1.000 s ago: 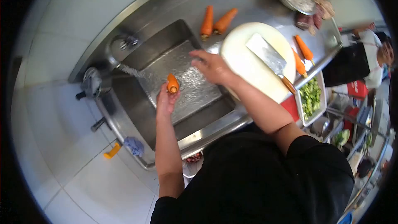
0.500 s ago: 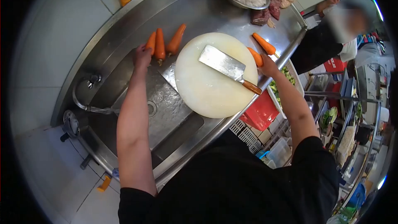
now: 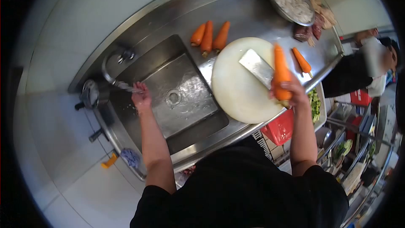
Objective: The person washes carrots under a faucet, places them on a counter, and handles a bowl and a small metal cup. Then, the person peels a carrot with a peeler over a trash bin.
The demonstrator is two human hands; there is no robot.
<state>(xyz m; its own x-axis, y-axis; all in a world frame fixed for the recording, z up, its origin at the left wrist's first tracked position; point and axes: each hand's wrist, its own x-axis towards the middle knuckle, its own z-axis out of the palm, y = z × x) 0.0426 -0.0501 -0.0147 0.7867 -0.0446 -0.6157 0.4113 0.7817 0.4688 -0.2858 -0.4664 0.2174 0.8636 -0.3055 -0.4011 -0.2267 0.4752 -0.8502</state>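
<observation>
A slip of the held carrot (image 3: 281, 71) is the likeliest mishap: its surface looks slick, and it is gripped only near the thick end, with the tip left free towards 12 o'clock. If dropped, it could be knocked against the cleaver (image 3: 256, 65), which is laid flat on the round board (image 3: 236, 97). The cleaver's handle is hidden behind the carrot and the right hand (image 3: 293, 93), so it could be caught unseen and the blade swung round. At the board's 4 o'clock, the tray of chopped greens (image 3: 324, 116) might be splashed or struck. The carrot is held over the board's 3 o'clock edge, with the right hand's fingers wrapped round it.

At the board's 9 o'clock, the left hand (image 3: 141, 97) is held with fingers loosely spread, nothing apparently grasped, in or just beside the running water (image 3: 125, 86) over the sink (image 3: 198, 88). Water could be scattered if the stream is struck at an angle.

Compared with half a second ago, the left hand has been drawn away from the three carrots (image 3: 206, 40), which are left lying at the board's 10 to 11 o'clock. The held carrot has been raised from beside the board, while the lone carrot (image 3: 301, 60) is still seen at 2 o'clock.
</observation>
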